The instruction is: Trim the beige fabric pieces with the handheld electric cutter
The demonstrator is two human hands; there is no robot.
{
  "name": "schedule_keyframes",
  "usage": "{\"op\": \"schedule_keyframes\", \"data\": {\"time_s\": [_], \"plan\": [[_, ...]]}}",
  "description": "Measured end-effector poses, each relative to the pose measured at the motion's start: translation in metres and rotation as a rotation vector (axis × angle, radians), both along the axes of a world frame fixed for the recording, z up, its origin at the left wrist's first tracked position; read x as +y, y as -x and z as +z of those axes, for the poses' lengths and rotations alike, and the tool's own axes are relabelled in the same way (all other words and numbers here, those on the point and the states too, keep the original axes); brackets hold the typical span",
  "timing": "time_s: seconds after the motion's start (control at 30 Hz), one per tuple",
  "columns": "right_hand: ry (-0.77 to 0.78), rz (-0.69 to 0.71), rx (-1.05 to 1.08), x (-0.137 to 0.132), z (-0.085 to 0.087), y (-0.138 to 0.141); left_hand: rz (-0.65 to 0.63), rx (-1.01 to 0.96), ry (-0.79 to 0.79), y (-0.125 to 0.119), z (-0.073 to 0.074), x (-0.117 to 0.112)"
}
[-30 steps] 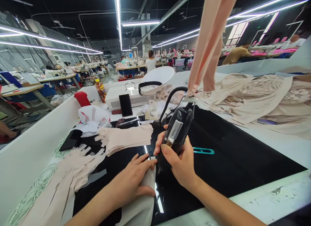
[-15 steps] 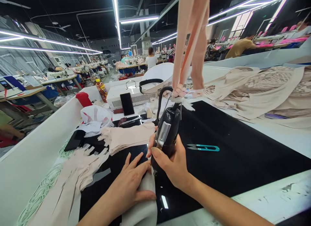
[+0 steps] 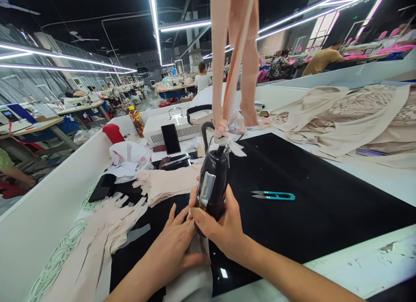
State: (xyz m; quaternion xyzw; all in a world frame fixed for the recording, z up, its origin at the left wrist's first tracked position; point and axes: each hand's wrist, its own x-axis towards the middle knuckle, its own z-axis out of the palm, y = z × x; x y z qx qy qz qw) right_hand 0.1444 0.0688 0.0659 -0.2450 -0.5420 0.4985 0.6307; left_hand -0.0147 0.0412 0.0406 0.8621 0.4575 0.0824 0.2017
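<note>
My right hand [image 3: 216, 226] is wrapped round a black handheld power tool [image 3: 214, 170] with a silver plate on its side and a cord at its top. The tool stands nearly upright and hangs from knotted peach fabric strips [image 3: 232, 55]. Its lower end is hidden behind my hands. My left hand [image 3: 178, 245] lies flat with spread fingers on a beige fabric piece [image 3: 191, 284], just left of the tool. Beyond my hands is a stack of beige fabric pieces [image 3: 169, 183]. Turquoise thread snips [image 3: 279, 196] lie on the black work surface [image 3: 292, 232] to the right.
Beige strips [image 3: 87, 245] and pale green cord [image 3: 58, 254] lie at left. Behind are a phone [image 3: 170, 138], a plastic bag [image 3: 131, 157], a white slotted box [image 3: 152, 131] and a bottle [image 3: 136, 121]. Beige garments [image 3: 344, 120] are heaped at right. People sit at sewing tables farther off.
The power tool and my right hand have moved left and slightly down, and the hanging strips have swung left with them. My left hand stays spread on the fabric, almost where it was.
</note>
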Motion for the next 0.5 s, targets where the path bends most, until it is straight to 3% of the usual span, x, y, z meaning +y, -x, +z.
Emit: {"op": "schedule_keyframes", "data": {"time_s": [0.23, 0.5], "plan": [[0.007, -0.07, 0.054, 0.009, 0.009, -0.012, 0.032, 0.073, 0.099, -0.001, 0.007, 0.003], [-0.002, -0.08, 0.031, 0.012, 0.005, -0.011, 0.046, 0.072, 0.144, -0.002, 0.011, 0.004]]}}
